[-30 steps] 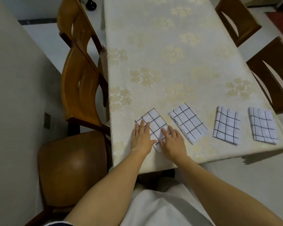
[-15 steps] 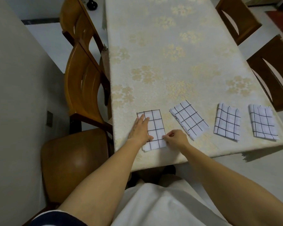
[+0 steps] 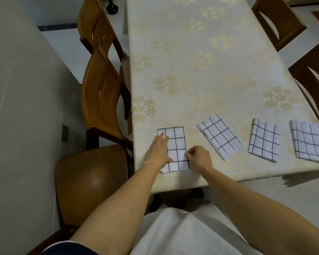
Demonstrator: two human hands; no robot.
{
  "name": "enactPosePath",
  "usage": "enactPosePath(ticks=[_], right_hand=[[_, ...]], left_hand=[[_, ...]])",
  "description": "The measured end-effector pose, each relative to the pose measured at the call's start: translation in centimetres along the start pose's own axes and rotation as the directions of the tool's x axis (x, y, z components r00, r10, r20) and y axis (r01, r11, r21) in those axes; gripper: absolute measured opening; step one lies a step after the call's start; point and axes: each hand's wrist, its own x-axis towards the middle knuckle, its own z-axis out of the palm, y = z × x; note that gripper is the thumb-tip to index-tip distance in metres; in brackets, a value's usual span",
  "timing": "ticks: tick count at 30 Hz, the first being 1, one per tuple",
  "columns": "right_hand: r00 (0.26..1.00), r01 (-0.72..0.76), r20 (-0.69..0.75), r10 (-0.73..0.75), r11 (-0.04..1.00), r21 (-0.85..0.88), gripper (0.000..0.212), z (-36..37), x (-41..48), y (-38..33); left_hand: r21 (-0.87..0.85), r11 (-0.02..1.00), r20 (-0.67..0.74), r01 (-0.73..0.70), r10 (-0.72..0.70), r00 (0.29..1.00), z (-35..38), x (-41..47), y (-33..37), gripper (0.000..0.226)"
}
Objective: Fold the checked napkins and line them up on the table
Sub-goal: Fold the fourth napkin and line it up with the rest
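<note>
Has swung the leftmost napkin [image 3: 176, 150] from a slant to square with the near edge of the worktop [image 3: 191, 61]. Presses its left side flat with the left hand [image 3: 157, 150], fingers straight and together. Pinches its right edge with the right hand [image 3: 199, 157], fingers curled. Has three more folded napkins laid in a row to the right: second napkin [image 3: 219, 136] slanted, third napkin [image 3: 264, 139] and fourth napkin [image 3: 307, 142] nearly straight, all apart, near the front edge.
</note>
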Motion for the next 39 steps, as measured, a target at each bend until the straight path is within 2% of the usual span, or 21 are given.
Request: enactPosePath(ticks=[6, 9, 11, 13, 16, 19, 22, 28, 32, 39], right_hand=[[0.998, 0.065, -0.005, -0.065, 0.995, 0.07, 0.013, -0.7, -0.4, 0.4], [0.989, 0.084, -0.13, -0.069, 0.989, 0.119, 0.015, -3.4, 0.7, 1.5], [0.974, 0.079, -0.222, -0.046, 0.987, 0.14, 0.022, -6.0, 1.9, 2.8], [0.961, 0.08, -0.274, -0.038, 0.986, 0.147, 0.031, -8.4, 3.4, 4.4], [0.954, 0.067, -0.295, -0.046, 0.996, 0.063, 0.038, -11.1, 5.9, 6.5], [0.969, 0.007, -0.244, -0.021, 0.998, -0.059, 0.04, -12.8, 7.6, 8.1], [0.984, 0.024, -0.174, -0.045, 0.992, -0.123, 0.033, -13.7, 9.2, 8.7], [0.998, 0.051, 0.037, -0.052, 0.998, 0.039, 0.022, -15.1, 11.6, 9.2], [0.967, -0.076, 0.252, 0.022, 0.976, 0.203, 0.021, -15.5, 11.4, 9.3], [0.968, -0.008, 0.25, -0.021, 0.993, 0.118, 0.027, -15.4, 11.7, 8.3]], left_hand=[[0.045, 0.999, -0.002, 0.02, -0.02, 1.0, -0.4, 0.2, 0.4, 0.102], [0.1, 0.995, -0.118, 0.017, -0.005, 0.993, -0.9, 0.9, 2.6, 0.09], [0.025, 0.998, -0.163, -0.051, 0.054, 0.985, -1.0, 1.4, 5.1, 0.078], [-0.082, 0.99, -0.122, -0.118, 0.107, 0.987, -0.8, 2.1, 8.2, 0.069], [-0.221, 0.972, -0.068, -0.083, 0.07, 0.995, 0.9, 3.6, 13.0, 0.057], [-0.402, 0.91, 0.003, 0.103, -0.111, 0.994, 3.0, 5.0, 16.4, 0.055], [-0.462, 0.862, 0.034, 0.208, -0.218, 0.975, 4.7, 6.0, 18.2, 0.051], [-0.53, 0.827, -0.228, 0.187, -0.352, 0.908, 5.7, 7.4, 18.8, 0.033], [-0.493, 0.852, -0.306, 0.175, -0.358, 0.882, 6.3, 6.8, 17.9, 0.028], [-0.561, 0.809, -0.321, 0.176, -0.408, 0.855, 6.9, 6.1, 16.3, 0.017]])
